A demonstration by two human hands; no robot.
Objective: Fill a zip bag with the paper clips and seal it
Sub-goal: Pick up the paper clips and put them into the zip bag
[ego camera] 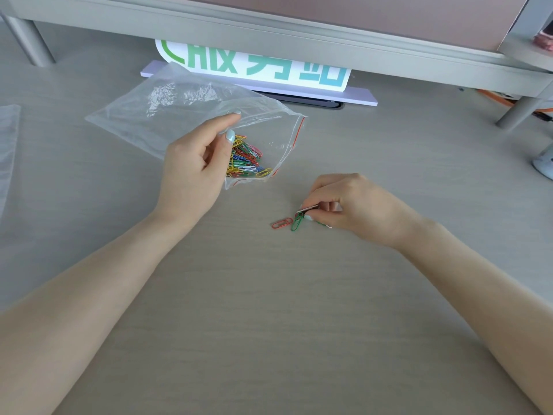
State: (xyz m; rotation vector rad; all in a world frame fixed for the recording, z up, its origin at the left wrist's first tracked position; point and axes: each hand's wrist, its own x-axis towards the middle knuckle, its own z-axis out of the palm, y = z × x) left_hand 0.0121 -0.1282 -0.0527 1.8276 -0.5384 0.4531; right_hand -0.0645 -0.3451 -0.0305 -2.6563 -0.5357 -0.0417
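Observation:
A clear zip bag with a red seal line lies on the table, its mouth facing right. My left hand pinches the bag's upper edge near the mouth and holds it up. A heap of coloured paper clips lies inside the bag near the opening. My right hand is to the right of the bag, fingers curled, pinching a few paper clips against the table. A green clip sticks out from under its fingertips. A red clip lies loose just left of them.
A white sign with green and blue characters stands on a pale base behind the bag, under a grey shelf. Another piece of clear plastic lies at the left edge. A white object sits at the far right.

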